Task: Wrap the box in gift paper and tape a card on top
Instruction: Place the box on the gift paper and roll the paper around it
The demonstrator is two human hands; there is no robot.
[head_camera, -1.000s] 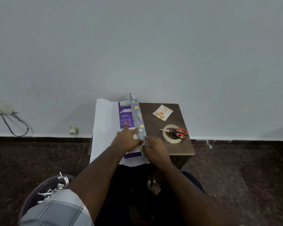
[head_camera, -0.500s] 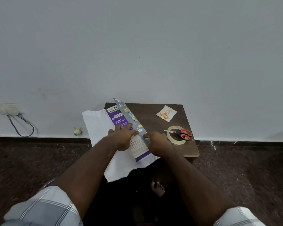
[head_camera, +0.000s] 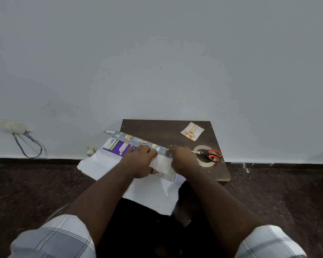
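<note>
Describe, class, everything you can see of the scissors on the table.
The scissors have orange-red handle loops with black trim and pale metal blades that look closed. They lie flat across the tape roll, handles to the right and tips towards the right hand, near the table's right edge. Whether the hand touches them is unclear.

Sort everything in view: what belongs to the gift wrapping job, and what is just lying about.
For the job:
box
gift paper
card
tape roll
scissors
left hand and right hand, both on the box

Lying about:
wall socket with cable
small pale object by the wall
</note>
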